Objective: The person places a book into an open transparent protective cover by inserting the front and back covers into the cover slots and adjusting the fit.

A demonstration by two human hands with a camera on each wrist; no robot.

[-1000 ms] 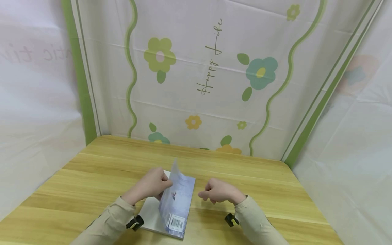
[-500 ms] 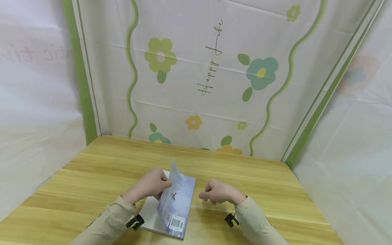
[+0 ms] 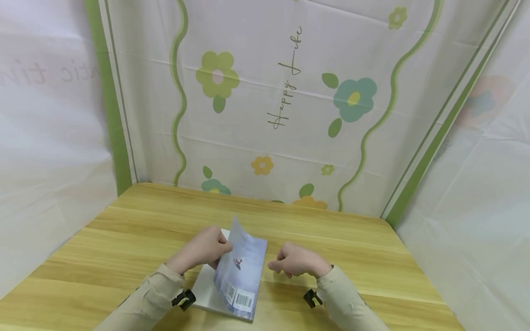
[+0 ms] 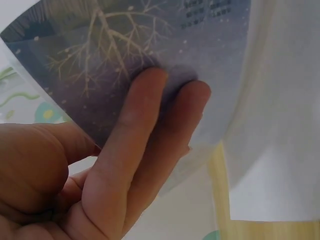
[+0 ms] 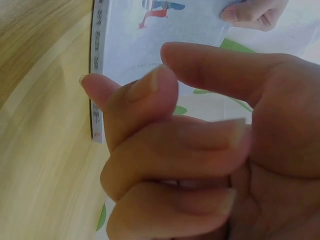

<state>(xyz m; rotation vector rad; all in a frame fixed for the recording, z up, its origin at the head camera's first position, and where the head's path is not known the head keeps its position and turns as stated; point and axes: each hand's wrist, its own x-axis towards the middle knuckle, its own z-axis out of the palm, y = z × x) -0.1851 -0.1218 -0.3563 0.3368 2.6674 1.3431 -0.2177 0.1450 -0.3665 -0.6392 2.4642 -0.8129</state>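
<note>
A paperback book [image 3: 257, 271] with a pale blue cover and a barcode near its lower edge lies on the table, its cover lifted partway off the white page [image 3: 205, 289] beneath. My left hand [image 3: 206, 249] pinches the raised edge of that cover. In the left wrist view, two fingers [image 4: 127, 135] press against the side printed with a bare tree [image 4: 112, 40], while the thumb is partly hidden behind the cover. My right hand [image 3: 296, 259] hovers just right of the book, fingers loosely curled and holding nothing. The right wrist view shows the spine [image 5: 97, 60] beyond its fingers.
The wooden table [image 3: 352, 248] reaches back to a white curtain [image 3: 248, 128] printed with flowers. More white cloth hangs on the left [image 3: 54, 138] and right [image 3: 476, 193]. Each sleeve carries a black strap.
The book has turned and shifted slightly to the right, closer to my right hand. My left hand keeps its pinch on the cover; both hands have barely moved.
</note>
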